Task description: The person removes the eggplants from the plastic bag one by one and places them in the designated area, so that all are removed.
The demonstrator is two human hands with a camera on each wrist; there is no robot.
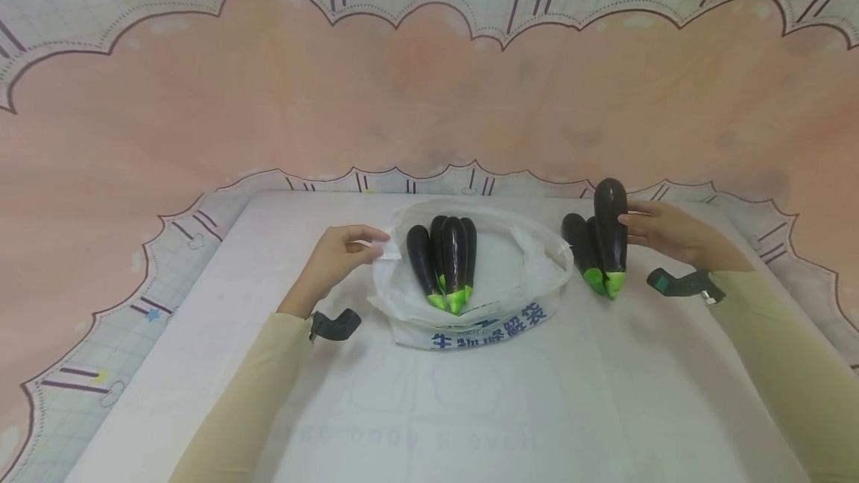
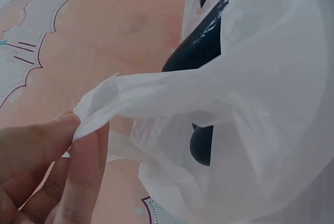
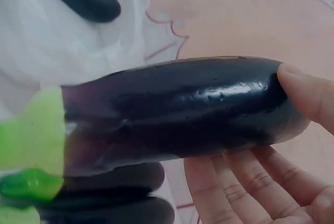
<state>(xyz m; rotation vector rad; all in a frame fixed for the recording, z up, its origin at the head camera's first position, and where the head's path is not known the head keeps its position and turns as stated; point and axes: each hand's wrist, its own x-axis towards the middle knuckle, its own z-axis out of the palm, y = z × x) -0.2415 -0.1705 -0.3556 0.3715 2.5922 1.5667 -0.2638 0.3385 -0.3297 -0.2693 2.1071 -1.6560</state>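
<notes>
A white plastic bag [image 1: 470,326] with blue printed characters lies on the table, its mouth spread wide. Inside it several dark eggplants [image 1: 455,256] with green stem ends lie side by side. My left hand [image 1: 338,259] pinches the bag's left edge, a thin strip of plastic [image 2: 151,96] drawn out between thumb and fingers. To the right of the bag my right hand [image 1: 671,233] holds one eggplant [image 3: 177,114] by its rounded end, thumb on one side and fingers on the other. Beneath and beside that one lie other eggplants [image 1: 580,248], partly hidden.
A white table [image 1: 470,423] carries everything. Behind it hangs a peach-coloured cloth [image 1: 429,103] with scalloped edging and striped trim. Dark straps with small devices sit on the left wrist [image 1: 335,324] and the right wrist [image 1: 684,283].
</notes>
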